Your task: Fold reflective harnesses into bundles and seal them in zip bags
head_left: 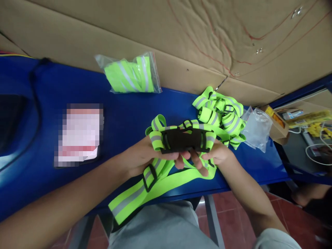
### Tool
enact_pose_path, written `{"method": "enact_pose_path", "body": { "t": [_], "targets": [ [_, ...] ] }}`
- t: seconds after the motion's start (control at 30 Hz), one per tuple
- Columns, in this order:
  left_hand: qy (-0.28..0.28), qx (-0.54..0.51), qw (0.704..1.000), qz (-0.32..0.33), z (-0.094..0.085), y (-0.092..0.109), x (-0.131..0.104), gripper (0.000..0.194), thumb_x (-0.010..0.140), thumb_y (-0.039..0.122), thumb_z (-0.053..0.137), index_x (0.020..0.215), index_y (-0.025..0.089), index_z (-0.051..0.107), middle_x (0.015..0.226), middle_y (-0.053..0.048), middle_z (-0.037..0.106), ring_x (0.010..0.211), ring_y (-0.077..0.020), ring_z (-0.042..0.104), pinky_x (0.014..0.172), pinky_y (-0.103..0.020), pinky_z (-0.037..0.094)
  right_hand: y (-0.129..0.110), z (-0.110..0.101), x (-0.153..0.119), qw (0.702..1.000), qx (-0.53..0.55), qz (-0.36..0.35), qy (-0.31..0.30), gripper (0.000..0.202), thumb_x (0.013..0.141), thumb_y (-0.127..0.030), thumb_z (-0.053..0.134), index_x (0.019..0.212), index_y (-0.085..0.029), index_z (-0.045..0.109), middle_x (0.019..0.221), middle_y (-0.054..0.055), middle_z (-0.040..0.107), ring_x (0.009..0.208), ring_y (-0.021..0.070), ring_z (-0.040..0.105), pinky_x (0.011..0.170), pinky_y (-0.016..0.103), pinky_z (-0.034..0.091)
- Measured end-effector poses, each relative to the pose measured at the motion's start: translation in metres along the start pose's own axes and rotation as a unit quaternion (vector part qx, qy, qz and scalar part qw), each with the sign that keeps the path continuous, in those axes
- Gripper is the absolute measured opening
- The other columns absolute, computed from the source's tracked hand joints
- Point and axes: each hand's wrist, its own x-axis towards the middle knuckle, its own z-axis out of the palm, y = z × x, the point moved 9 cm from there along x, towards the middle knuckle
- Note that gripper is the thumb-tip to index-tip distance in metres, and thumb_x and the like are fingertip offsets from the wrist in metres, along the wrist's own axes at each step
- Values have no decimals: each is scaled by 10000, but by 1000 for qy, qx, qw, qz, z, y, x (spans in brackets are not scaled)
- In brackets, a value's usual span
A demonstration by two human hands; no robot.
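Note:
A neon-yellow reflective strap (pixel 129 200) with a grey stripe is held up in front of me, above the table's near edge. Its wide black plastic buckle (pixel 184 139) faces up, the two halves joined. My left hand (pixel 145 152) is closed around the strap at the buckle's left end. On the other end, my right hand (pixel 216 153) grips the strap, with curled fingertips showing below the buckle. A black slide adjuster (pixel 149 177) sits on the length hanging to the lower left. The buckle and webbing hide part of both hands.
A heap of similar straps (pixel 223 114) lies behind my right hand, beside clear plastic bags (pixel 256 128). At the back stands a bagged strap (pixel 132 74) against the cardboard wall (pixel 171 65). On the blue table (pixel 124 121), a phone-like, blurred-out device (pixel 80 135) lies left.

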Motion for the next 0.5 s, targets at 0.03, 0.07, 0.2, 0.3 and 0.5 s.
{"method": "enact_pose_path", "body": {
  "t": [0.03,0.07,0.2,0.3,0.5],
  "targets": [
    [-49,-2,999,-14,7,-3,-1,487,638,436,979,979,158,771,897,-69,798,751,-189,751,802,-288,599,-1,2,-1,1000,12,5,0,367,835,-471,806,905,-134,679,681,13,667,443,117,590,408,221,456],
    [-95,-12,995,-31,14,-7,-2,541,644,440,976,1062,168,764,973,-95,804,815,-221,765,838,-320,597,-3,4,-2,1000,24,0,3,371,848,-489,793,886,-147,656,645,-14,633,388,85,521,372,197,393],
    [-182,-67,977,-84,26,-17,-8,771,672,360,973,1353,251,628,998,-86,810,848,-232,777,803,-325,592,-17,11,-4,997,55,-49,10,397,903,-512,736,784,-176,561,569,-83,468,362,33,388,418,180,333],
    [-154,-9,984,-94,24,-21,-8,606,696,355,957,1217,201,689,824,-47,789,702,-178,731,702,-267,566,-20,9,-1,996,46,-72,40,453,875,-539,761,711,-163,569,580,-64,468,420,47,417,458,200,365],
    [-31,68,996,44,15,5,-2,213,883,380,795,863,175,740,742,-41,762,734,-195,738,793,-311,582,-18,-1,3,988,8,-80,134,348,872,-477,798,782,-158,691,642,-1,620,583,116,602,594,244,517]
  ]
}}
